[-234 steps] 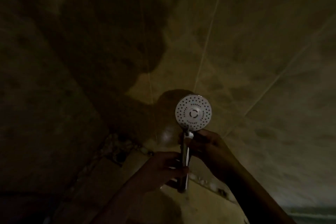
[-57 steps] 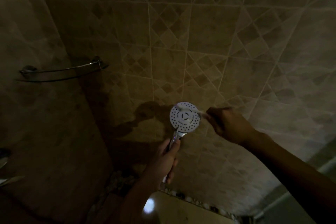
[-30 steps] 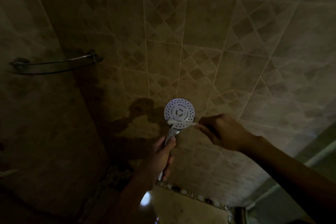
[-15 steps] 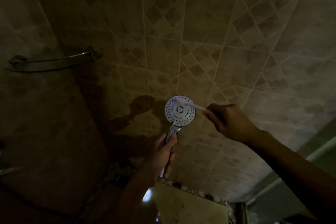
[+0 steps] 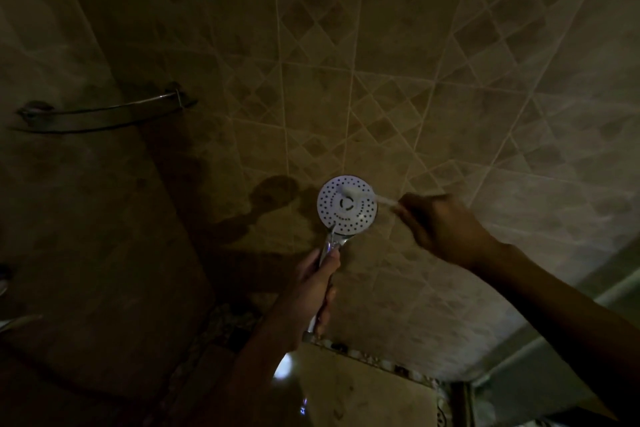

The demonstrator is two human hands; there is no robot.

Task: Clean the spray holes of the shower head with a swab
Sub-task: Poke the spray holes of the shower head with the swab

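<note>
One swab (image 5: pixel 372 197) pinched by right fingers (image 5: pixel 406 207).

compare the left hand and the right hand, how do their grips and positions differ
The left hand grips the chrome handle of the round white shower head from below; the right hand pinches the thin white swab from the side. The left hand sits below the shower head, the right hand level with it. Both hold something.
</note>
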